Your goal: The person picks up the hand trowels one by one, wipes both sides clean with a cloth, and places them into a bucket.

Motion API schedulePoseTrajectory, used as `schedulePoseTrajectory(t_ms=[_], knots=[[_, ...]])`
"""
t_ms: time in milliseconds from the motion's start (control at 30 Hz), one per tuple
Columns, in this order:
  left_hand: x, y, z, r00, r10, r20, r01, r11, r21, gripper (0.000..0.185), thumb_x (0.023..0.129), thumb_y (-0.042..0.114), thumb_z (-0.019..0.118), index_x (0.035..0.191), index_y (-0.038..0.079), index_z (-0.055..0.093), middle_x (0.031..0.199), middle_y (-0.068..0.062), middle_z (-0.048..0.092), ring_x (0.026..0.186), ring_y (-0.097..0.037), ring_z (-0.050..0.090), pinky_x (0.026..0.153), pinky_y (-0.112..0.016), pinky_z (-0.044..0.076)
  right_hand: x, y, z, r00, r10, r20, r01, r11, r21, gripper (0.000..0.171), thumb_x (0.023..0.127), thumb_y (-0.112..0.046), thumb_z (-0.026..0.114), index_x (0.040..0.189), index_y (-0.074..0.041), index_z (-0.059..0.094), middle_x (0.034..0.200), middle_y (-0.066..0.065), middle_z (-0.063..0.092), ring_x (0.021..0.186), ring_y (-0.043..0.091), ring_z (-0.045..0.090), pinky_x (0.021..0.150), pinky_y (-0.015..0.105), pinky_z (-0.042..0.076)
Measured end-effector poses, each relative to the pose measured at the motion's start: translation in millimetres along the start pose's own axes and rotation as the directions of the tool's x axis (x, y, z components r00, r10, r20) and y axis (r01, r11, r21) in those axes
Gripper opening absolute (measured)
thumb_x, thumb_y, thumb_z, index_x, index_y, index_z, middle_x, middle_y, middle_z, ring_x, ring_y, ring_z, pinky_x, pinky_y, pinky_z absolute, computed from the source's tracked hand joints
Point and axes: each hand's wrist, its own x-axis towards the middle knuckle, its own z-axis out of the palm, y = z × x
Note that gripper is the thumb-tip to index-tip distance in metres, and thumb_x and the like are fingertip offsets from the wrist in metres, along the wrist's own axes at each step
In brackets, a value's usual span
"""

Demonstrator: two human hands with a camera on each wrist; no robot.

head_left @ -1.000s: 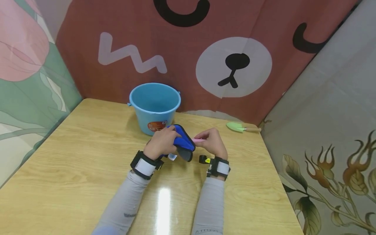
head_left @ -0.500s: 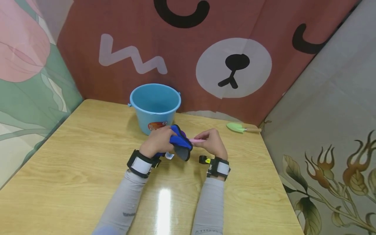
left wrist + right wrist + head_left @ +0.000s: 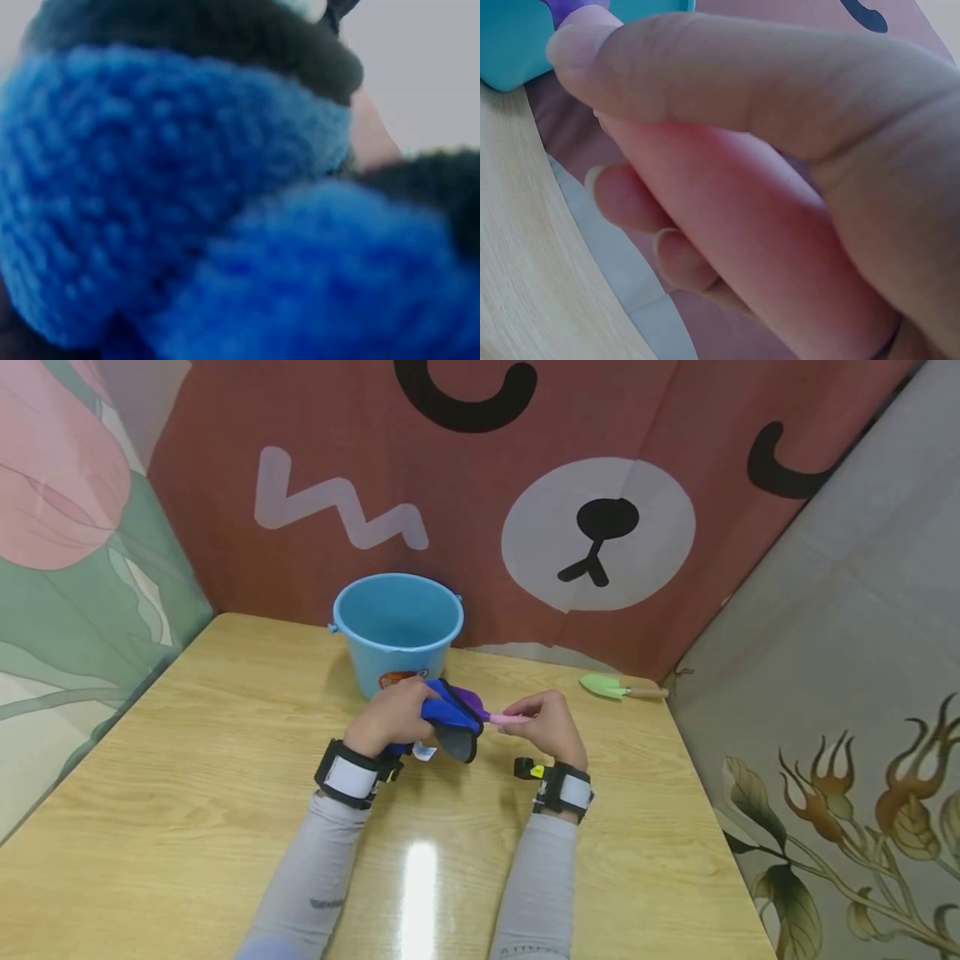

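Observation:
A blue fuzzy cloth piece point(image 3: 452, 710) with black edging and a grey side is gripped by my left hand point(image 3: 388, 717), in front of the bucket. Its looped blue pile point(image 3: 127, 165) fills the left wrist view, hiding most of that hand. My right hand point(image 3: 552, 728) holds a small trowel by its pink handle point(image 3: 507, 719), with thumb and fingers curled around it in the right wrist view. The trowel's purple blade point(image 3: 468, 697) points left, partly hidden behind the cloth. A white tag point(image 3: 423, 751) hangs below the cloth.
A light blue bucket point(image 3: 363, 656) stands at the back of the wooden table point(image 3: 187, 777), close behind the left hand. Near the back right corner lies a green trowel point(image 3: 602, 686) with a wooden handle. Printed curtains point(image 3: 480, 577) enclose the table on three sides.
My left hand has moved left with the blue cloth, so more of the purple blade shows. The right hand stays nearly in place, still gripping the pink handle.

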Motion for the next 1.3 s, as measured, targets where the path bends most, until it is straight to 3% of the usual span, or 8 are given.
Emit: schedulePoseTrajectory(t_ms=[333,833,1033,1300], knots=[[-1.9,-18.5,-6.1,0.998,0.038,-0.055,-0.04,0.998,-0.038,0.014,0.07,0.007,0.072,0.075,0.017,0.065,0.077,0.0,0.055,0.078,-0.02,0.051,0.07,-0.036,0.041,0,7,-6,1.0,-0.014,-0.026,0.014,1.0,0.001,0.018,0.074,-0.021,0.092,0.089,-0.017,0.083,0.084,-0.001,0.077,0.085,0.023,0.067,0.074,0.04,0.057],[-10.6,-41.2,-22.2,0.997,-0.002,-0.082,-0.01,0.989,-0.145,0.015,0.072,0.006,0.072,0.086,0.01,0.071,0.077,-0.002,0.062,0.074,-0.023,0.056,0.069,-0.036,0.045,-1,8,-9,0.999,-0.016,-0.032,0.018,0.998,0.065,0.019,0.074,-0.019,0.091,0.091,-0.015,0.083,0.086,0.003,0.077,0.085,0.024,0.067,0.073,0.037,0.056],[-13.0,-40.2,-27.9,0.993,0.022,-0.118,-0.038,0.991,-0.132,0.018,0.072,0.005,0.072,0.09,0.008,0.071,0.08,-0.004,0.061,0.078,-0.025,0.054,0.071,-0.038,0.042,0,12,-8,1.0,-0.007,-0.007,0.008,0.996,0.086,0.017,0.076,-0.019,0.091,0.09,-0.016,0.082,0.085,0.002,0.077,0.084,0.024,0.069,0.074,0.038,0.057],[-15.7,-22.8,-28.8,0.988,0.051,-0.144,-0.062,0.996,-0.072,0.044,0.073,0.011,0.075,0.117,0.006,0.074,0.112,-0.01,0.068,0.099,-0.028,0.059,0.087,-0.047,0.051,-1,11,-5,1.0,0.01,0.03,-0.012,0.997,0.071,0.019,0.075,-0.027,0.091,0.09,-0.019,0.082,0.086,0.0,0.077,0.084,0.024,0.069,0.075,0.039,0.058]])
